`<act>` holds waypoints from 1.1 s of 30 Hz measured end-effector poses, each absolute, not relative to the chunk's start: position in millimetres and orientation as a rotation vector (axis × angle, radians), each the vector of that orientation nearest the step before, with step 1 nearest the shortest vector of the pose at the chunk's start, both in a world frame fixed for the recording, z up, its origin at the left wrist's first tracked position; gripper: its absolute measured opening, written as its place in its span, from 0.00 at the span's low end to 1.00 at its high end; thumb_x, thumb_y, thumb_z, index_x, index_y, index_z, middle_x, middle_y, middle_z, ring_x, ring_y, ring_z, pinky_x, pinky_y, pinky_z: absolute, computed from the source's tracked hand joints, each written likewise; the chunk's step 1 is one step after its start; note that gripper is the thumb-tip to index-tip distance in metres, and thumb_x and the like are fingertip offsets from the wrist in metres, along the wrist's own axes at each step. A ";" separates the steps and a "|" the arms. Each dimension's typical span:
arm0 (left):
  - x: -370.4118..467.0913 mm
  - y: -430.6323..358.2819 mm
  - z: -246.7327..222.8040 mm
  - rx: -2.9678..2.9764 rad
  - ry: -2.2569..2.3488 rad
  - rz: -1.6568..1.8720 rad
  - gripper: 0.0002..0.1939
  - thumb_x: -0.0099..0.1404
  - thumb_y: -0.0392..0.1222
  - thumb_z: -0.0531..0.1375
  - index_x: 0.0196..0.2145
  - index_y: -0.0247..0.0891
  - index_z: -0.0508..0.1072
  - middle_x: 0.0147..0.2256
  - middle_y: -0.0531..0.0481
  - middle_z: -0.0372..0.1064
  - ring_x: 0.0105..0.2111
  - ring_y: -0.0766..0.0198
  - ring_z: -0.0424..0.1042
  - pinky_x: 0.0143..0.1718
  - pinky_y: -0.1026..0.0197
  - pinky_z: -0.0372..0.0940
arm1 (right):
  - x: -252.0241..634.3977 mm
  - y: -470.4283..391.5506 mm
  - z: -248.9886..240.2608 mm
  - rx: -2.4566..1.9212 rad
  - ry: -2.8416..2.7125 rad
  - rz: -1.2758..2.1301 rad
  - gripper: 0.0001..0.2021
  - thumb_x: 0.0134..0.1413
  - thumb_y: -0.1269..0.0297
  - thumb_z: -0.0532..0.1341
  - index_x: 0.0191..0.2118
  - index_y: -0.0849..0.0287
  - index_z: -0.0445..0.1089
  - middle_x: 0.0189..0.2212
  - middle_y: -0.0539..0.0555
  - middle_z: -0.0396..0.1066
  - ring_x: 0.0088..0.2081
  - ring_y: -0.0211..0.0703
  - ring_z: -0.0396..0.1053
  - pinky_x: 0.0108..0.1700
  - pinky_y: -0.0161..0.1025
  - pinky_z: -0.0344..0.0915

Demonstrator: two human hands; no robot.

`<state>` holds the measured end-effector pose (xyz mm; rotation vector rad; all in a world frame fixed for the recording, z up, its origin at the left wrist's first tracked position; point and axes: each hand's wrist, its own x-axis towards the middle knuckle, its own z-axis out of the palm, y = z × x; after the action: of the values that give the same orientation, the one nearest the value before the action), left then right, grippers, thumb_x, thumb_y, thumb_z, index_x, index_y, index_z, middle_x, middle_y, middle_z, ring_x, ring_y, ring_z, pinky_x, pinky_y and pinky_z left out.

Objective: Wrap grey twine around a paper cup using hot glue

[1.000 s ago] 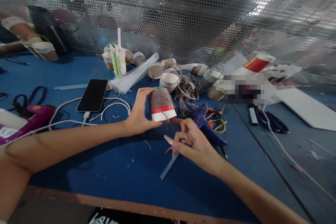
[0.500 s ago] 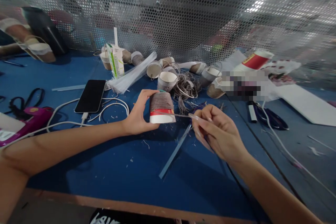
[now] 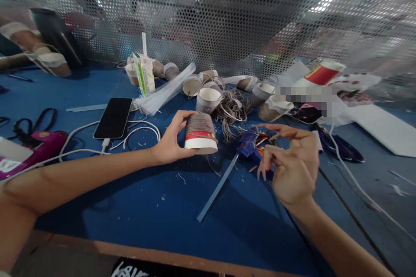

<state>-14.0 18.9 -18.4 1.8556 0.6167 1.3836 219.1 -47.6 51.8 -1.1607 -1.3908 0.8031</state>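
Observation:
Thumb and fingers of my left hand (image 3: 173, 140) grip a paper cup (image 3: 200, 132) by its side, upside down above the table. Grey cord is wound round the part of the cup away from its rim; a red and white band shows below. A loose cord end hangs beneath it. My right hand (image 3: 292, 158) is apart from the cup, fingers spread and holding nothing. Close by those fingers lies a blue glue gun (image 3: 248, 145), partly hidden by the hand. A clear glue stick (image 3: 217, 188) extends from it toward the table's front.
Behind the cup lie a tangle of grey cord (image 3: 232, 110), cord-wrapped cups (image 3: 208, 99) and a bundle of glue sticks (image 3: 165, 91). A phone (image 3: 113, 117) with a white cable and a magenta glue gun (image 3: 35, 151) are at left. A perforated metal screen (image 3: 182, 17) stands behind.
My right hand has let go of the cord and moved right, its fingers opening. The loose cord now hangs slack. My left hand keeps the cup in about the same place.

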 end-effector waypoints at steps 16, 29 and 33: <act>-12.3 15.4 -11.1 2.286 0.623 1.545 0.38 0.50 0.42 0.68 0.57 0.42 0.59 0.50 0.41 0.61 0.53 0.49 0.64 0.52 0.45 0.67 | 202.2 -70.8 39.4 -0.931 -1.654 1.447 0.16 0.61 0.47 0.56 0.38 0.55 0.63 0.59 0.62 0.65 0.15 0.23 0.59 0.20 0.36 0.68; -13.5 13.4 -11.8 2.368 0.717 1.494 0.38 0.52 0.43 0.67 0.58 0.40 0.58 0.52 0.39 0.60 0.56 0.48 0.62 0.55 0.43 0.64 | 208.0 -59.9 37.5 -0.973 -1.410 1.138 0.13 0.62 0.55 0.55 0.28 0.56 0.61 0.31 0.52 0.77 0.11 0.28 0.55 0.12 0.31 0.57; -11.1 12.3 -12.2 2.390 0.712 1.523 0.36 0.54 0.45 0.67 0.58 0.40 0.58 0.51 0.39 0.61 0.55 0.48 0.63 0.54 0.42 0.64 | 206.8 -68.4 30.4 -0.834 -1.962 1.154 0.10 0.66 0.55 0.52 0.40 0.55 0.62 0.28 0.51 0.74 0.17 0.33 0.63 0.20 0.34 0.65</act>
<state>-11.1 12.3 -12.2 2.3901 0.7124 1.5232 206.8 -68.4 30.4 -0.8340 -1.9619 1.1542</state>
